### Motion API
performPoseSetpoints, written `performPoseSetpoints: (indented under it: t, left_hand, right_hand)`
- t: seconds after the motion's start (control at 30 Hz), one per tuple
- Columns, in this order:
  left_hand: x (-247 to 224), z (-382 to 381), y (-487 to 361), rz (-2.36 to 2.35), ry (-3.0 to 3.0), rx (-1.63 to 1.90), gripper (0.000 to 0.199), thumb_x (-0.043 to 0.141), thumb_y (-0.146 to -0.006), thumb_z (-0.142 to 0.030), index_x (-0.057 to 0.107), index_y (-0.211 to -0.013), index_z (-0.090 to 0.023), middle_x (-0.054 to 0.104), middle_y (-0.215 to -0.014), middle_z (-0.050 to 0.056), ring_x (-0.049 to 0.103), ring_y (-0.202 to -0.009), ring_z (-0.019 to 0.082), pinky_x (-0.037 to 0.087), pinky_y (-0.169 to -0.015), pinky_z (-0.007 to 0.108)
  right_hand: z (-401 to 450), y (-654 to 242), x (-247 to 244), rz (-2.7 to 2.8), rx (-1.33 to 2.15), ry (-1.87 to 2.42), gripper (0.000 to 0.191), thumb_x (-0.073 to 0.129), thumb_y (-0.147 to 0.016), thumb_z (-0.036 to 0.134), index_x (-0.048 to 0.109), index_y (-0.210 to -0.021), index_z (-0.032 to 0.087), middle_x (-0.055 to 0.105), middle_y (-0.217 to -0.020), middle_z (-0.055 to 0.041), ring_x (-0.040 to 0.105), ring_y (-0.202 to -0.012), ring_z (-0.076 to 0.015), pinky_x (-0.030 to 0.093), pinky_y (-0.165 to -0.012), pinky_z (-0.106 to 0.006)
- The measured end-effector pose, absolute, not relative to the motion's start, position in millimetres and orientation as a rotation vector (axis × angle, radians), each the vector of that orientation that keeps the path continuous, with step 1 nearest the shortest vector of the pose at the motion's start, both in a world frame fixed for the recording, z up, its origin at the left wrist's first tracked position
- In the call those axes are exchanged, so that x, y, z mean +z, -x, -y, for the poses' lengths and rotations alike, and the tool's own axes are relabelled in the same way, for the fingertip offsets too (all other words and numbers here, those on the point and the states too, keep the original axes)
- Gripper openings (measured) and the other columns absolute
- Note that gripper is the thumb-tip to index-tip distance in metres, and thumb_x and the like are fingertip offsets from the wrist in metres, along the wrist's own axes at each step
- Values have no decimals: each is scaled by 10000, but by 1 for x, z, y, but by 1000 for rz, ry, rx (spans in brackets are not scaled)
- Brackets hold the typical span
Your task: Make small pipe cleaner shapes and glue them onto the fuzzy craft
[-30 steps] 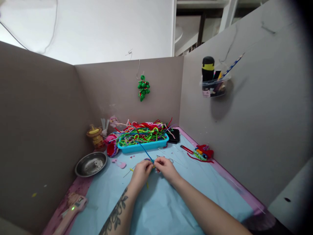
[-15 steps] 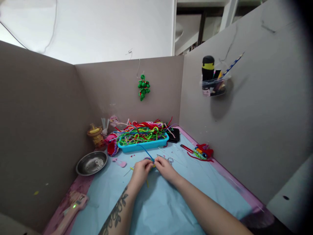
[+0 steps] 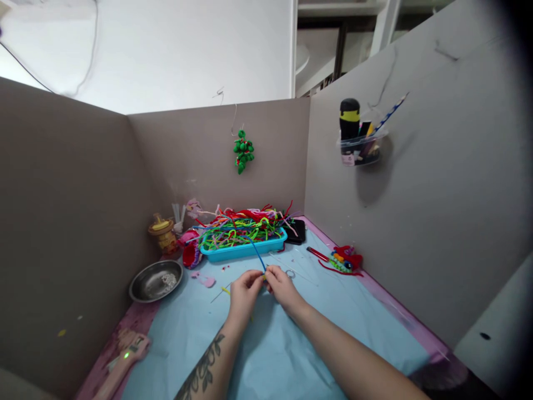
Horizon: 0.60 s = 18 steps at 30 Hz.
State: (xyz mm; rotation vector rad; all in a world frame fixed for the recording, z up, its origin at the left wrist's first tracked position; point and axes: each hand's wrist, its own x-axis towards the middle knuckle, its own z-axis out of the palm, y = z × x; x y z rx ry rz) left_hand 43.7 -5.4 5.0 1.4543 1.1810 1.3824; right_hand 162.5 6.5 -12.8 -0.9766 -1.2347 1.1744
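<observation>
Left hand (image 3: 244, 293) and right hand (image 3: 283, 286) are together, fingertips clamped on the lower end of a blue stem (image 3: 257, 254) above the middle of the tabletop (image 3: 291, 350). The fingers mostly hide what it meets. The stem now stands steeper than a moment ago, which suggests its held end is being turned. Beyond, a tray (image 3: 245, 253) of stems sits towards the far edge; a bowl (image 3: 146, 284) sits at the left edge, a glue gun (image 3: 124, 361) at the near left corner.
</observation>
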Motion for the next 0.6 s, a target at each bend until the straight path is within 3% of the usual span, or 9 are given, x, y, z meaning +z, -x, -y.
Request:
performPoseSetpoints:
  t: [0.3,0.6]
  left_hand:
    - [2,1,-38,-1205,-1471,1313,173,603,-675,-242,693,-773,-131,680,-689,37,595,-589,136,477,-564,226]
    - [5,-1,-31,-1160,-1521,1208,165,593,-688,-254,662,-768,-128,673,-720,47,617,-642,155,486,-616,249]
  right_hand:
    - [-10,-169,-12,1273,1148,961,174,562,-719,325,516,-657,169,401,-488,71,332,-466,-81,253,-468,-216]
    - [-9,-176,-6,1324,1254,960,182,571,-669,318,505,-596,165,406,-468,69,325,-448,-74,238,-470,-219]
